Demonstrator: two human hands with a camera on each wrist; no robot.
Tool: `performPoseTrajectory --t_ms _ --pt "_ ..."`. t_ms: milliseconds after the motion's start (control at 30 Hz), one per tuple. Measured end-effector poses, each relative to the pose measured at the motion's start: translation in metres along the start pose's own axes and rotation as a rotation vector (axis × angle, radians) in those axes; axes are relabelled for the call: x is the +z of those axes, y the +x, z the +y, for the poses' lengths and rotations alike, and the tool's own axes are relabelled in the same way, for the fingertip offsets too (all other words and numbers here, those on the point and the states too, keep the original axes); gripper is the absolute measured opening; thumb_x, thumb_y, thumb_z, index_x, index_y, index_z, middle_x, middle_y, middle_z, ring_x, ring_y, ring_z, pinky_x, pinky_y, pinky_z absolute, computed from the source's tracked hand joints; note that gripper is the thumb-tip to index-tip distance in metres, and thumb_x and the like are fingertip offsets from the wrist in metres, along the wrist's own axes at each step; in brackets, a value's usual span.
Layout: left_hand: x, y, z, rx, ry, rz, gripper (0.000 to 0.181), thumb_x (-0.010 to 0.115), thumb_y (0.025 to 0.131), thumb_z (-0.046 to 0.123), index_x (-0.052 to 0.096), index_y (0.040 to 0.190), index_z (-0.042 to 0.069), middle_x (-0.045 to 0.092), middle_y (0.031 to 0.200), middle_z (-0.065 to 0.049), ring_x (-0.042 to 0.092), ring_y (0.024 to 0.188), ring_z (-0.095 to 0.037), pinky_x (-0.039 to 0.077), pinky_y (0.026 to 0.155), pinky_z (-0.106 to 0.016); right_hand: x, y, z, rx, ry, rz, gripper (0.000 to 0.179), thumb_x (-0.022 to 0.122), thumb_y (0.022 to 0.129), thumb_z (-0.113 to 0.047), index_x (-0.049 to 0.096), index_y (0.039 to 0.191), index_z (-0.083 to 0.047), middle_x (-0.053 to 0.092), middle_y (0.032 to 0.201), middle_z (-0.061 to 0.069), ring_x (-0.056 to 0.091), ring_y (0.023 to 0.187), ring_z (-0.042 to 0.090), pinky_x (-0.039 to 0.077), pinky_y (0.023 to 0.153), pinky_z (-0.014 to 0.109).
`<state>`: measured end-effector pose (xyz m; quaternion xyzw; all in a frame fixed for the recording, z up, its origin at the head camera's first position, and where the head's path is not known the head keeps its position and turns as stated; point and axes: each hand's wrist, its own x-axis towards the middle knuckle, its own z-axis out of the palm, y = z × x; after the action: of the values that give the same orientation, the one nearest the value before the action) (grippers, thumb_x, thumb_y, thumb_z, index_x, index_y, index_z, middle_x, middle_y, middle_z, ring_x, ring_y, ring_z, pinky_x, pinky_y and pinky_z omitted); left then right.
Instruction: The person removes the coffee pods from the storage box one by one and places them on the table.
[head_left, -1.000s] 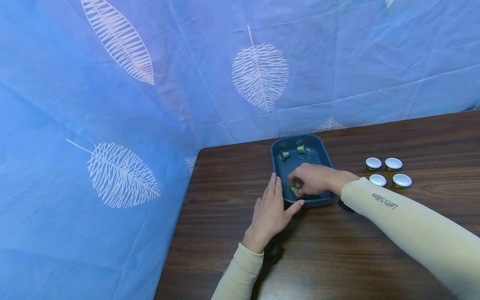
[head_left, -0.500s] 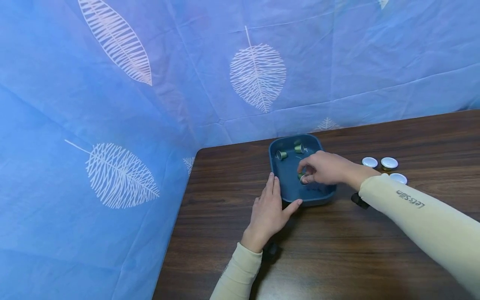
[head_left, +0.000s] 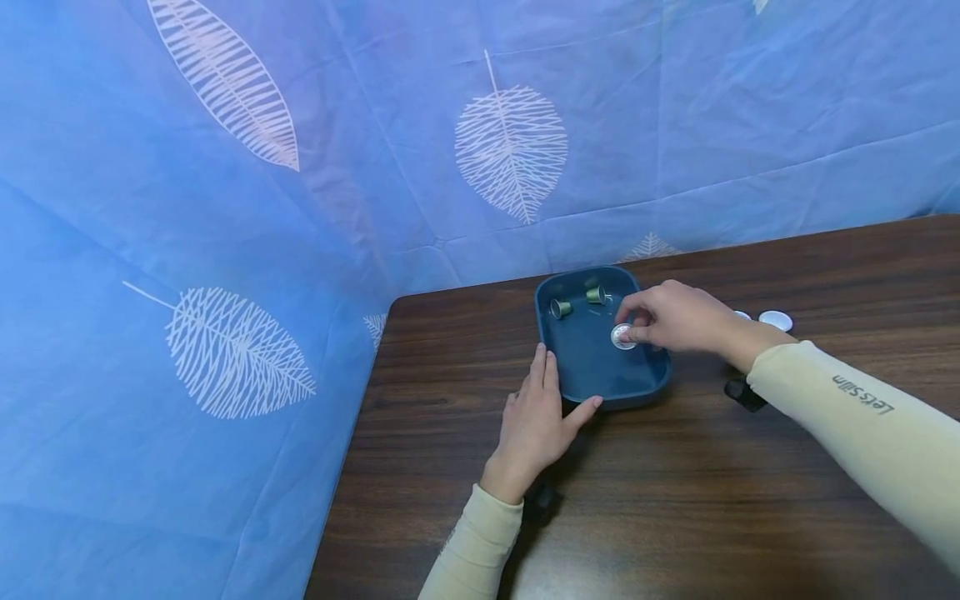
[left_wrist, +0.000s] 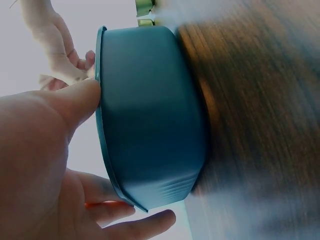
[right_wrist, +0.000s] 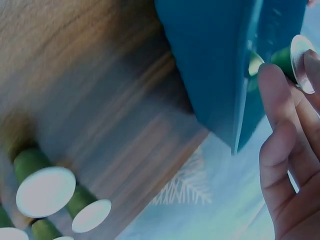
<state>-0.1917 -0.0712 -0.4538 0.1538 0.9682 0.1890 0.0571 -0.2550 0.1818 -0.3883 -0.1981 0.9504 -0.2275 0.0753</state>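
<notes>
Capsule (head_left: 623,337): pinched in right hand (head_left: 678,318), shifted from near end of tray (head_left: 600,375) toward tray's right side, apparently leaving two others (head_left: 561,309) inside. Left hand (head_left: 528,421) straight-fingered, touching tray.

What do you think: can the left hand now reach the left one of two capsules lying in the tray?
Probably yes: the left hand touches the tray near the left capsule, nothing covers it, and the right hand is farther right.

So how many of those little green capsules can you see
7. One capsule is pinched in the right hand, two capsules lie in the blue tray, and four capsules stand on the table, seen in the right wrist view. Others may be hidden.
</notes>
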Motion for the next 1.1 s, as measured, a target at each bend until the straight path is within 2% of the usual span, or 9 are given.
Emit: performPoseTrajectory --t_ms 300,533,667,800,1100 --pt "-0.002 0.001 0.002 -0.014 -0.011 -0.005 0.098 0.055 0.103 0.070 0.024 0.172 0.008 0.018 0.182 -0.008 0.045 0.158 -0.031 0.046 0.118 -0.064 -0.020 -0.013 0.023 0.062 -0.014 0.061 0.021 0.074 0.103 -0.021 0.077 0.121 -0.009 0.078 0.092 0.000 0.063 0.073 0.013 0.050 0.065 0.037" --pt "0.000 0.002 0.000 -0.011 0.003 0.000 0.097 0.055 0.104 0.070 0.024 0.172 0.008 0.017 0.182 -0.009 0.045 0.158 -0.031 0.047 0.117 -0.064 -0.031 -0.024 0.039 0.133 -0.015 0.080 0.020 0.073 0.103 -0.017 0.076 0.120 -0.008 0.077 0.087 -0.001 0.063 0.069 0.016 0.048 0.062 0.037" --pt "0.000 0.002 0.000 -0.011 0.004 -0.004 0.097 0.054 0.104 0.070 0.023 0.172 0.008 0.016 0.183 -0.009 0.045 0.158 -0.031 0.047 0.118 -0.064 -0.035 -0.030 0.052 0.172 -0.008 0.066 0.020 0.074 0.102 -0.013 0.075 0.121 -0.006 0.075 0.083 0.000 0.062 0.069 0.019 0.045 0.061 0.037" --pt "-0.001 0.001 0.002 -0.015 0.005 -0.005 0.097 0.055 0.104 0.070 0.024 0.172 0.008 0.016 0.183 -0.008 0.045 0.158 -0.031 0.047 0.117 -0.064 -0.033 -0.035 0.065 0.201 0.021 0.016 0.020 0.072 0.104 -0.017 0.075 0.119 -0.005 0.074 0.080 0.000 0.061 0.068 0.021 0.044 0.060 0.037" --pt "0.001 0.002 0.003 -0.015 -0.001 -0.006 0.097 0.054 0.104 0.070 0.023 0.172 0.009 0.016 0.183 -0.008 0.046 0.158 -0.031 0.047 0.117 -0.065 -0.022 -0.040 0.079 0.192 0.045 -0.057 0.014 0.074 0.102 -0.016 0.077 0.112 -0.006 0.071 0.080 0.003 0.056 0.069 0.020 0.045 0.063 0.037"
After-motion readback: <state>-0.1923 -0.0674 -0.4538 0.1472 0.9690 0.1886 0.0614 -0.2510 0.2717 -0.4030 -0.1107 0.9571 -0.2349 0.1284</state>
